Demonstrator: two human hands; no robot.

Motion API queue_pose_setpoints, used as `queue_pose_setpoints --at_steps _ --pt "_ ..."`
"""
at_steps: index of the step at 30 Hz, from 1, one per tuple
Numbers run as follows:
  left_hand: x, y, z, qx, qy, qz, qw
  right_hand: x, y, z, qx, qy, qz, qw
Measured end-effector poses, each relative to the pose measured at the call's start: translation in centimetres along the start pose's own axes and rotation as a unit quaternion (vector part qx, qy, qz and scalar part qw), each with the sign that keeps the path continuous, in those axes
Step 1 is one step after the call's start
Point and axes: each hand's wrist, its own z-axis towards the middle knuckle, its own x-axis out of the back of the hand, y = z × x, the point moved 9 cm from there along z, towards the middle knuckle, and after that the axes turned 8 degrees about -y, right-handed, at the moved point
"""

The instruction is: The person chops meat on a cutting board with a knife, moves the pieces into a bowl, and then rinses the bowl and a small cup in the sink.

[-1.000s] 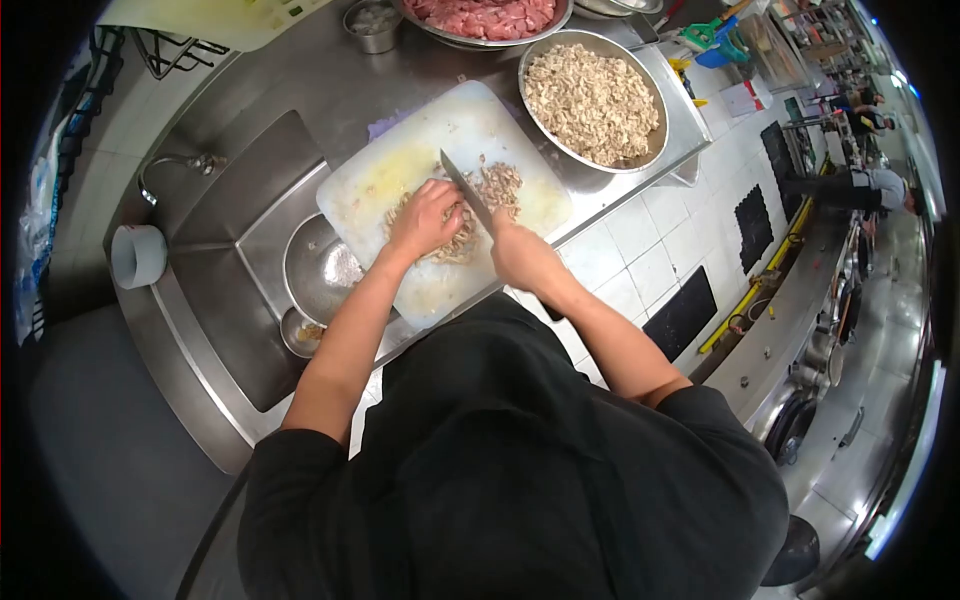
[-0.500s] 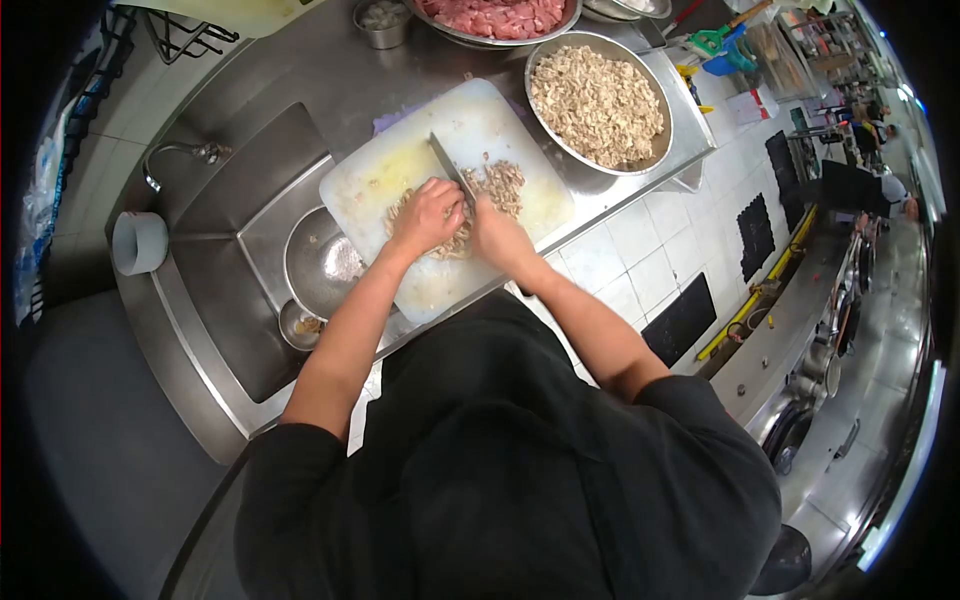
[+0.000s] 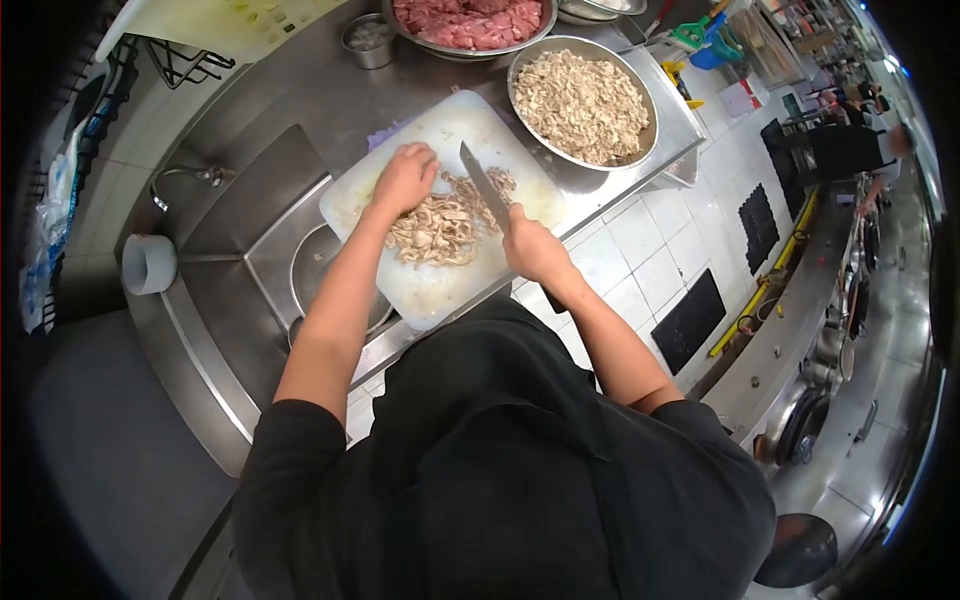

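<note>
My right hand (image 3: pixel 535 248) grips the handle of a kitchen knife (image 3: pixel 484 184). Its broad blade points up and away, over the right edge of the chopped pieces. On the white cutting board (image 3: pixel 445 295) lies a loose pile of pale brown strips (image 3: pixel 435 230) that look like sliced mushrooms. Smaller bits lie at the pile's far right, partly behind the blade. My left hand (image 3: pixel 405 177) rests at the board's far left part, just beyond the pile, its fingers bent down and the fingertips partly hidden. I see nothing held in it.
Beyond the board's right corner stands a metal bowl (image 3: pixel 655 125) of chopped beige pieces. A bowl of raw pink meat (image 3: pixel 470 22) and a small metal container (image 3: pixel 369 42) are at the back. Left lies a sink (image 3: pixel 215 310) with a faucet (image 3: pixel 190 178). A person (image 3: pixel 850 150) is far right.
My left hand has lifted off the strips and moved away to the far left, uncovering the pile. My right hand has shifted right with the knife, drawing the blade away from the left fingers.
</note>
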Motion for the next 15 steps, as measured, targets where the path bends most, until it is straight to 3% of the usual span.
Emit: queue_pose_setpoints --at_steps 1,3,5,8,11,14,15 --pt "0.3 0.4 -0.5 0.001 0.000 0.001 1.000 -0.5 -0.2 -0.1 0.001 -0.017 -0.011 1.000" --pt "-1.5 1.5 -2.1 0.014 -0.117 -0.057 0.991 -1.1 -0.8 -0.8 -0.012 -0.027 -0.019 0.999" --pt "-1.5 3.3 -3.6 0.005 -0.110 -0.082 0.990 -2.4 -0.7 0.1 -0.022 -0.040 -0.029 0.999" --pt "-2.2 4.2 -5.0 -0.014 -0.090 -0.090 0.992 -4.6 -0.7 2.8 0.046 0.036 -0.013 0.998" --pt "-2.8 4.8 -5.8 -0.024 -0.103 -0.046 0.993 -3.1 -1.7 5.5 0.074 0.066 -0.006 0.995" --pt "-3.7 6.3 -7.2 -0.056 -0.106 0.031 0.992 -1.2 -1.4 5.7 0.070 0.030 -0.023 0.997" --pt "-3.7 7.8 -8.4 -0.059 -0.087 0.142 0.984 -1.0 -1.0 4.7 0.067 0.044 -0.001 0.997"
